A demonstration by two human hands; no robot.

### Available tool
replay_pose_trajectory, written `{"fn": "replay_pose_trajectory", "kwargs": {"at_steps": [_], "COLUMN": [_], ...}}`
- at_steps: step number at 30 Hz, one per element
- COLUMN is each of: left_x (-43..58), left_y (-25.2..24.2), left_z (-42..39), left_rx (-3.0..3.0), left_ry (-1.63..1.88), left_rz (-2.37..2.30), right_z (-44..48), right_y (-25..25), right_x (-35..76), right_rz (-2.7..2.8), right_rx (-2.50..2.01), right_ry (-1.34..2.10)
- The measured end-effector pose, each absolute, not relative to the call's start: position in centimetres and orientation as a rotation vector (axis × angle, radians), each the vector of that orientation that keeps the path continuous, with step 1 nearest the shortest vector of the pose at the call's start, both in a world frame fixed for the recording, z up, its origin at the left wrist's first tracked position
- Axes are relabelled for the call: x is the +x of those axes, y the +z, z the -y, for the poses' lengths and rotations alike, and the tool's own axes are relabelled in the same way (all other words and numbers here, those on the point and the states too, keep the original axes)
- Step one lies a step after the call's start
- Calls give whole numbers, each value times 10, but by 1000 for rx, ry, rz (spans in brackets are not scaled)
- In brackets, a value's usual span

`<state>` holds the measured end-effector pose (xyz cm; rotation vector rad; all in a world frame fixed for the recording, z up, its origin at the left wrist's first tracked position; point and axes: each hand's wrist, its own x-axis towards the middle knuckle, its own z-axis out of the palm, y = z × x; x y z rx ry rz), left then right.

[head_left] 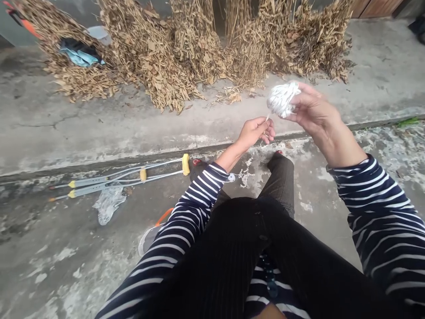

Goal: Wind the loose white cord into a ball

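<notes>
My right hand (314, 110) is closed round a ball of white cord (282, 99), held up at the right, fingers behind and over its side. A short stretch of cord runs from the ball down to my left hand (257, 132), which pinches it between thumb and fingers. Below, a loose tangle of thin pale cord (246, 173) lies or hangs above the ground between my feet; I cannot tell which. Beside my left sleeve is a small round whitish thing (231, 177).
Dried plant bundles (199, 48) lean along the wall behind a raised concrete ledge (133, 128). On the ground to the left lie crutches (142, 174) and a clear plastic bag (109, 203). A whitish container (148, 239) with an orange handle is partly behind my left arm.
</notes>
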<state>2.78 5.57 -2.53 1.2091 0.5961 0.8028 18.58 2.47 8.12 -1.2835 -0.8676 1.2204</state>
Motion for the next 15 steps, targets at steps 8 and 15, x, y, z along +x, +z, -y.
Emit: {"fn": "replay_pose_trajectory", "kwargs": {"at_steps": [8,15], "left_x": [-14,-45], "left_y": [-67,-83], "left_z": [-47,-45], "left_rx": [1206,1211], "left_ry": [504,437], "left_rz": [-615,-649], "right_z": [-41,-55], "right_y": [73,69], "right_x": [221,245], "right_rz": [610,679], "right_rx": [-1315,-1330], "right_ry": [966,654]}}
